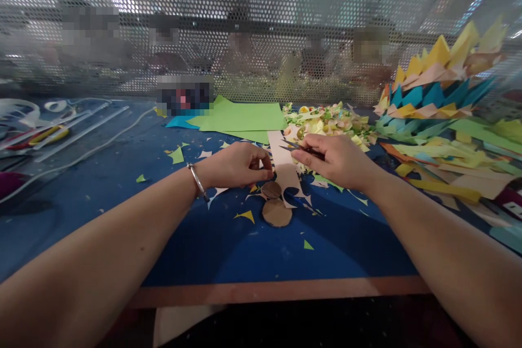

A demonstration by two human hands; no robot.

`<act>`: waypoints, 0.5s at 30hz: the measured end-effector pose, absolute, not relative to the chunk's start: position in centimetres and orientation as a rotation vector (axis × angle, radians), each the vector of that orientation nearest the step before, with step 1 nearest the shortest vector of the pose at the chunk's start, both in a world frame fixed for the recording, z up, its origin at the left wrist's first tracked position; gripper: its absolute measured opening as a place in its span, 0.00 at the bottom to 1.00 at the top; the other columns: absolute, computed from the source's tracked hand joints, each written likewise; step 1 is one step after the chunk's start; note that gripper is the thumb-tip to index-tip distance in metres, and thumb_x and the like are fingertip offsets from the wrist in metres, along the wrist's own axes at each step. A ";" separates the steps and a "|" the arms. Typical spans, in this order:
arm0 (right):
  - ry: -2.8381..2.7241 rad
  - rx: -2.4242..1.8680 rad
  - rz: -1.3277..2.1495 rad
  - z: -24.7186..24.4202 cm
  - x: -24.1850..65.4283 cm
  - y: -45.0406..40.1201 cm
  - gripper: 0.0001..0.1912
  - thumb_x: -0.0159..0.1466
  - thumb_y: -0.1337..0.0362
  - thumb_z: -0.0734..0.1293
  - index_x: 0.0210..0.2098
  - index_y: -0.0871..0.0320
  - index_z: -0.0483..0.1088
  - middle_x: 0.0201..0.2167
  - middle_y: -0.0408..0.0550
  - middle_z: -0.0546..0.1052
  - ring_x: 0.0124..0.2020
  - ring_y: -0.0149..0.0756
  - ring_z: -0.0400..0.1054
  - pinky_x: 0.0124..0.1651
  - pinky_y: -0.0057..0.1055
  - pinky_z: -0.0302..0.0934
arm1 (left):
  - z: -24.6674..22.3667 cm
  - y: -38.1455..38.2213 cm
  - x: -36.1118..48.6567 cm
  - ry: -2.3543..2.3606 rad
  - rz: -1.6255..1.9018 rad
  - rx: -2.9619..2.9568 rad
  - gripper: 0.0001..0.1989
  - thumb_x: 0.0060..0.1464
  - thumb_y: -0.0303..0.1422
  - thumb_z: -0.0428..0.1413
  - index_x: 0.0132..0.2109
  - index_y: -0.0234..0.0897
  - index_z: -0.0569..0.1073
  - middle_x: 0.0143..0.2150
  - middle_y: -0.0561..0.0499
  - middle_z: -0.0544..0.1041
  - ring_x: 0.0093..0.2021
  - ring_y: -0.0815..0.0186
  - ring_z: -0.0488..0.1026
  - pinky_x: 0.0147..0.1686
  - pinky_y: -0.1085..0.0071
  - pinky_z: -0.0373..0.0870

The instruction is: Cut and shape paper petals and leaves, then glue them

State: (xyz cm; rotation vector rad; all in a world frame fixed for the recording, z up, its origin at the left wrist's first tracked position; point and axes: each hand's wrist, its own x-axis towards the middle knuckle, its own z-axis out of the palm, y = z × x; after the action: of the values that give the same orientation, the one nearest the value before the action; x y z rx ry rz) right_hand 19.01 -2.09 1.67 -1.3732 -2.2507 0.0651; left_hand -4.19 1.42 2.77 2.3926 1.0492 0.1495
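Note:
In my right hand is a pair of scissors, the slim blades pointing left over a pale pink paper strip. The blades are slightly apart. My left hand is at the strip's left side, fingers curled and thumb meeting the fingertips; whatever they pinch is too small to make out. Below the strip lie a larger round cardboard disc and a smaller one. A curved cut-out marks the strip's lower end. Beside it rests a blue pen-like stick.
Green paper sheets lie behind my hands, next to a heap of paper scraps. Folded paper stacks stand at right, by paper strips. Yellow-handled scissors and clear sticks lie left. A perforated screen rises behind.

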 end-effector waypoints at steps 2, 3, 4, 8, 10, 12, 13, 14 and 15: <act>-2.262 -1.418 0.074 1.7 19.0 -2.0 0.21 0.67 0.47 0.60 0.26 0.56 0.60 0.17 0.39 0.61 0.20 0.28 0.54 0.27 0.31 0.43 | 2.7 1.3 -4.1 0.983 0.147 2.466 0.12 0.55 0.39 0.58 0.42 0.36 0.78 0.27 0.53 0.76 0.26 0.69 0.70 0.26 0.74 0.60; -2.270 -1.439 0.078 1.7 19.0 -2.0 0.21 0.67 0.47 0.60 0.26 0.56 0.60 0.18 0.40 0.62 0.20 0.29 0.55 0.28 0.31 0.43 | 2.6 1.3 -4.1 0.945 0.132 2.486 0.13 0.54 0.40 0.60 0.42 0.36 0.78 0.29 0.52 0.77 0.28 0.68 0.71 0.27 0.74 0.60; -2.278 -1.457 0.079 1.6 19.0 -2.0 0.20 0.67 0.48 0.60 0.27 0.56 0.61 0.19 0.40 0.63 0.21 0.30 0.56 0.28 0.31 0.44 | 2.5 1.2 -4.1 0.911 0.111 2.500 0.15 0.53 0.41 0.60 0.43 0.36 0.77 0.31 0.52 0.77 0.29 0.68 0.71 0.28 0.73 0.60; -2.312 -1.518 0.073 1.6 19.0 -1.9 0.20 0.66 0.47 0.61 0.28 0.56 0.63 0.19 0.41 0.65 0.22 0.31 0.57 0.28 0.31 0.44 | 2.1 0.9 -4.0 0.877 0.095 2.573 0.14 0.52 0.40 0.61 0.41 0.35 0.76 0.36 0.50 0.76 0.32 0.67 0.70 0.29 0.73 0.60; -2.324 -1.537 0.081 1.6 19.1 -1.9 0.20 0.66 0.47 0.61 0.28 0.56 0.62 0.19 0.41 0.65 0.21 0.31 0.57 0.28 0.31 0.44 | 2.1 0.9 -4.0 0.898 0.124 2.579 0.11 0.51 0.37 0.60 0.40 0.35 0.76 0.37 0.49 0.76 0.32 0.67 0.70 0.30 0.73 0.60; -2.336 -1.548 0.091 1.6 19.1 -1.9 0.21 0.67 0.46 0.61 0.27 0.56 0.62 0.19 0.41 0.65 0.21 0.31 0.57 0.28 0.31 0.43 | 2.1 1.0 -4.0 0.905 0.141 2.549 0.08 0.50 0.34 0.60 0.38 0.35 0.75 0.36 0.50 0.76 0.31 0.67 0.70 0.29 0.73 0.60; -2.342 -1.551 0.094 1.7 19.0 -1.9 0.21 0.67 0.46 0.61 0.27 0.56 0.61 0.19 0.41 0.65 0.21 0.31 0.56 0.27 0.31 0.43 | 2.2 1.1 -4.1 0.901 0.135 2.520 0.07 0.50 0.32 0.59 0.37 0.35 0.75 0.34 0.51 0.76 0.30 0.67 0.70 0.28 0.73 0.60; -2.346 -1.552 0.091 1.7 19.0 -1.9 0.21 0.67 0.46 0.61 0.26 0.55 0.60 0.19 0.42 0.64 0.21 0.31 0.56 0.27 0.31 0.43 | 2.3 1.1 -4.1 0.894 0.122 2.487 0.06 0.49 0.31 0.58 0.36 0.36 0.74 0.32 0.51 0.76 0.29 0.68 0.70 0.27 0.73 0.60; -2.346 -1.553 0.088 1.7 19.0 -1.9 0.21 0.67 0.46 0.61 0.26 0.55 0.59 0.19 0.42 0.64 0.21 0.31 0.56 0.27 0.31 0.42 | 2.4 1.1 -4.1 0.887 0.109 2.455 0.04 0.49 0.31 0.58 0.35 0.36 0.73 0.30 0.53 0.75 0.28 0.68 0.69 0.26 0.73 0.59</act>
State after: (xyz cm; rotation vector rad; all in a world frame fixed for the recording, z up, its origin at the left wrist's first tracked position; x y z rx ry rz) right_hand 19.02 -1.92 1.68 -1.5533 -2.3456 0.0879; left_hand -4.13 1.09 2.45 2.4552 0.8869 0.1086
